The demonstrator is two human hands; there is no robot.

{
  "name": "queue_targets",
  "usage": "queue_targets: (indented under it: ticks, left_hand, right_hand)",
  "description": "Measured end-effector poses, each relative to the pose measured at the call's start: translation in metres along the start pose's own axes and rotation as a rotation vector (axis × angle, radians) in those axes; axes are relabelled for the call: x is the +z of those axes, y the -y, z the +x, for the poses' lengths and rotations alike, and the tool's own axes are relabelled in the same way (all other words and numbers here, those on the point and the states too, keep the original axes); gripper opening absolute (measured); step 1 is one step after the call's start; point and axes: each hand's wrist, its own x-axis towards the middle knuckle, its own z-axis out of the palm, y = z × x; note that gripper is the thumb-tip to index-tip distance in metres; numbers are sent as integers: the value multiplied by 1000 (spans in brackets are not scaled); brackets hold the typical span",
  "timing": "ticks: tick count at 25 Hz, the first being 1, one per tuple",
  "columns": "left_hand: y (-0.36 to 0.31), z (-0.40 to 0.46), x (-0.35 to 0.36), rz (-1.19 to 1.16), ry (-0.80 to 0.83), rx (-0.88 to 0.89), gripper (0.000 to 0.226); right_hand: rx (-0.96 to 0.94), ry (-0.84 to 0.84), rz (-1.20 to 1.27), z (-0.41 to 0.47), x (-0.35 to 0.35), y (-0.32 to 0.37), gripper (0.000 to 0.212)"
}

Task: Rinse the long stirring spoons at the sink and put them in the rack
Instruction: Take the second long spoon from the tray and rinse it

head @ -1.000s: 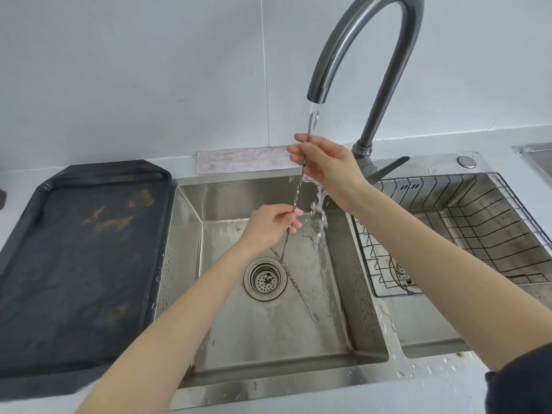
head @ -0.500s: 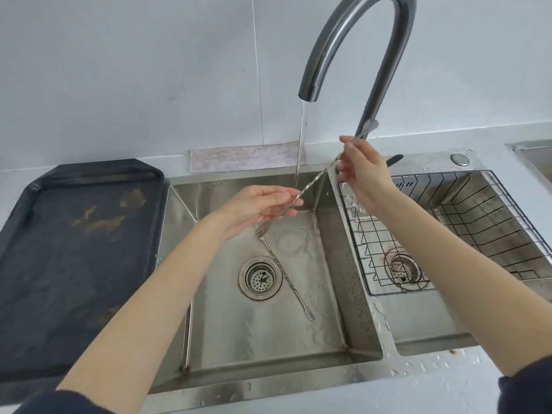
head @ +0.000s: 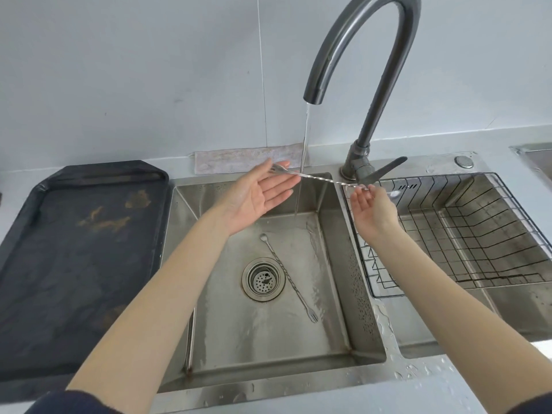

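At frame centre, my right hand (head: 370, 209) pinches a stirring spoon (head: 319, 177), its forked end resting across my open left hand (head: 260, 192).

Two bare forearms are showing above the sink (head: 367, 358), slim and unadorned. The left hand (head: 257, 195) and right hand (head: 372, 209) are wearing no gloves, rings or watch. Dark navy sleeves, pushed back, are bunching at the frame's bottom edge below the sink's near rim.
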Motion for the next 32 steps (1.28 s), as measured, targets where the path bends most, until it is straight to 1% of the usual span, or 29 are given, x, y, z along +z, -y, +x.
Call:
queue_targets:
  ticks: [1,2,5,8,10,12,14,18,21,24,25,26,29,31,32]
  left_hand:
    - [1,3,4,35,-12,18,21]
    - [1,6,9,83,-30,31,19]
    - [4,14,24,217,-68,52,19]
    - [5,19,36,270,-86,64,21]
    - [4,23,41,302,-132,86,23]
    - [3,25,44,333,-168,118,14]
    - [2,25,48,339,-198,143,10]
    - [-1,25,53,342,-243,192,14]
    - [-4,24,55,408,-255,253,18]
    - [-5,24,54,497,-217,309,18]
    - [-4,24,54,504,-208,314,14]
    - [-4,24,54,497,-214,317,11]
    - [-2,26,56,437,-296,326,11]
    - [-2,28,56,380,-326,323,6]
    - [-2,28,56,369,-333,323,12]
  right_hand:
    - [4,-40,13,0,-5,-1,26]
    - [10,-72,22,1,-10,-2,27]
    - [34,-153,43,3,-19,-3,27]
    - [33,-200,56,4,-22,-2,27]
    - [36,-212,65,4,-22,-1,24]
    - [42,-216,73,5,-21,-2,22]
    - [55,-210,75,6,-19,-3,21]
    - [107,-176,61,5,-13,-7,24]
    - [146,-155,71,3,-10,-11,30]
    - [155,-164,89,4,-12,-12,32]
    - [154,-165,91,4,-12,-12,30]
    - [149,-161,95,4,-12,-12,28]
    - [97,-146,96,1,-12,-13,26]
    - [69,-140,96,0,-10,-12,25]
    - [62,-140,103,0,-9,-11,25]
